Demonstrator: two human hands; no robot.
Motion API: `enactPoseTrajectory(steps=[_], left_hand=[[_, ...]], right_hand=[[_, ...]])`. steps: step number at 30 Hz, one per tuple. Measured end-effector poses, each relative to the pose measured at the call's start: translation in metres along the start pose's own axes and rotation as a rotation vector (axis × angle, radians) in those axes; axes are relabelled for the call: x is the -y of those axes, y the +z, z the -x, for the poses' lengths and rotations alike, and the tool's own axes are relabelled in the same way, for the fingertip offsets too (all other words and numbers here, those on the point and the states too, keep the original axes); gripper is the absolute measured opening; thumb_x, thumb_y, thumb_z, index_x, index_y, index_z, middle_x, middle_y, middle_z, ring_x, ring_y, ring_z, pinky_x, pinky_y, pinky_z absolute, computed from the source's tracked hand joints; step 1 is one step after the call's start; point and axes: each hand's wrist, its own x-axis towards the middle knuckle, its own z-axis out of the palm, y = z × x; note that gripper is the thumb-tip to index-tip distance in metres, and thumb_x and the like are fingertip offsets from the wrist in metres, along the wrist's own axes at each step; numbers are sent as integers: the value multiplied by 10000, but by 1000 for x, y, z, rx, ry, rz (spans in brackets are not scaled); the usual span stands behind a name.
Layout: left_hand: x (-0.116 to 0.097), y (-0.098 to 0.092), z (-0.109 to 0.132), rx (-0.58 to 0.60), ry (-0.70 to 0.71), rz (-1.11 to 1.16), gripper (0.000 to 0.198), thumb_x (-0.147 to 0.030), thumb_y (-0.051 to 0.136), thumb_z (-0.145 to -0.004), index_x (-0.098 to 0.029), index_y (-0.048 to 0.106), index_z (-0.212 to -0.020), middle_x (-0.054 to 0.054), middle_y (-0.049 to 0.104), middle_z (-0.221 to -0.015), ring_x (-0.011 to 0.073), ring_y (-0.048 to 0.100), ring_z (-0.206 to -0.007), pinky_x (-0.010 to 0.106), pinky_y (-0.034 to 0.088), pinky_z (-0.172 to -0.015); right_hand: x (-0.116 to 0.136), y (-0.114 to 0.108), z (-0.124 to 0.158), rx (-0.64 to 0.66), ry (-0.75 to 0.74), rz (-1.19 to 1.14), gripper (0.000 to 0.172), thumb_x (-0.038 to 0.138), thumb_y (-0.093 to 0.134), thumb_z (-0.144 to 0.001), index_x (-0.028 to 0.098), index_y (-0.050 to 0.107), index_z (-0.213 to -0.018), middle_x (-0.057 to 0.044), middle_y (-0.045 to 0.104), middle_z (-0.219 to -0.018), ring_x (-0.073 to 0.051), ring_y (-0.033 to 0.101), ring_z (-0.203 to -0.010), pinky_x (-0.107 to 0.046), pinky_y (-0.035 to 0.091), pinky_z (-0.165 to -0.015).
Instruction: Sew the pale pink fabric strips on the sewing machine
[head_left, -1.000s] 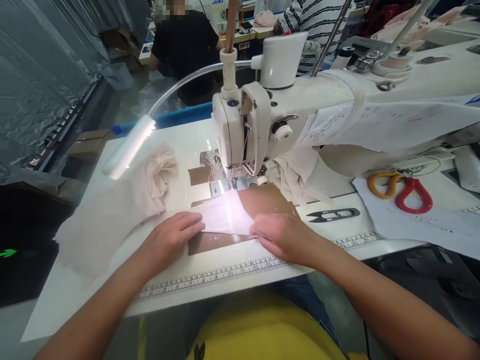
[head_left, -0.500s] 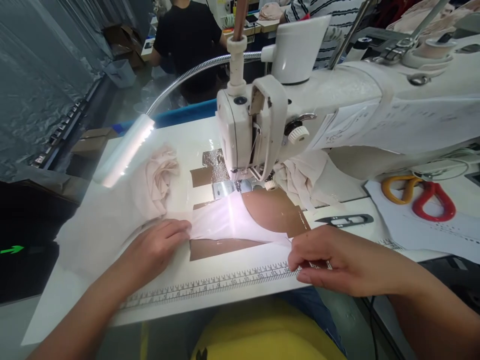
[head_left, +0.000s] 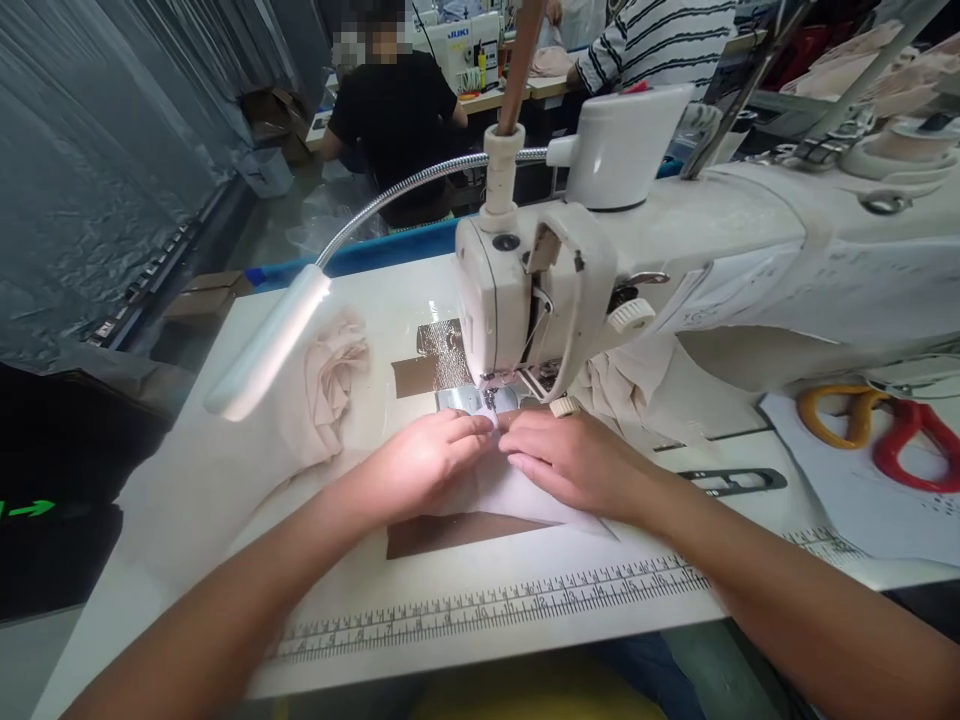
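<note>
A pale, whitish-pink fabric piece lies under the needle area of a white sewing machine. My left hand has its fingers closed on the fabric edge just in front of the presser foot. Close against it on the right, my right hand pinches the same edge with curled fingers. The two sets of fingertips almost meet, and they hide part of the cloth. Beneath the fabric, brown tape shows on the white tabletop.
Crumpled beige fabric lies left, below a lit lamp. More beige cloth sits behind the needle. Thread snips and scissors with an orange-and-red handle rest right. A printed ruler runs along the front edge. Co-workers sit beyond.
Both hands have moved inward and forward from the fabric's two ends to the presser foot, where they now grip its edge. The camera view has shifted slightly.
</note>
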Motion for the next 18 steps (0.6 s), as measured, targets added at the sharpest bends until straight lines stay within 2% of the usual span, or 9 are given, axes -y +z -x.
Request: enactPoseTrajectory(steps=[4,10,15,18], left_hand=[[13,20,-6,-49,-38,-52,255,-224,433,-958,-122,615,-1105,126,649,-1023,198,592,-884,344,534,-751],[15,22,-5,-84,-71,-44,235,-224,443,-955,-117,631,-1046,109,641,-919,185,566,-820,317,520,-709],[18,25,-3,-48,-26,-70,185,-185,456,-942,-115,627,-936,118,644,-1049,204,553,-913,346,512,-786],[18,26,-2,-26,-15,-98,198,-176,438,-946,-119,622,-902,120,645,-1076,203,554,-900,346,510,-773]], right_hand=[[-12,24,6,-102,-53,105,255,209,430,-919,183,679,-968,-42,626,-844,-153,569,-768,-266,389,-616],[-18,33,6,-182,-85,106,252,213,422,-930,202,674,-930,-17,602,-777,-127,544,-706,-253,383,-600],[-16,32,4,-187,-68,113,284,215,401,-936,192,663,-830,-37,621,-814,-126,538,-687,-257,391,-611],[-15,32,4,-190,-62,117,293,209,395,-935,189,652,-797,-38,615,-807,-121,531,-668,-255,381,-587]])
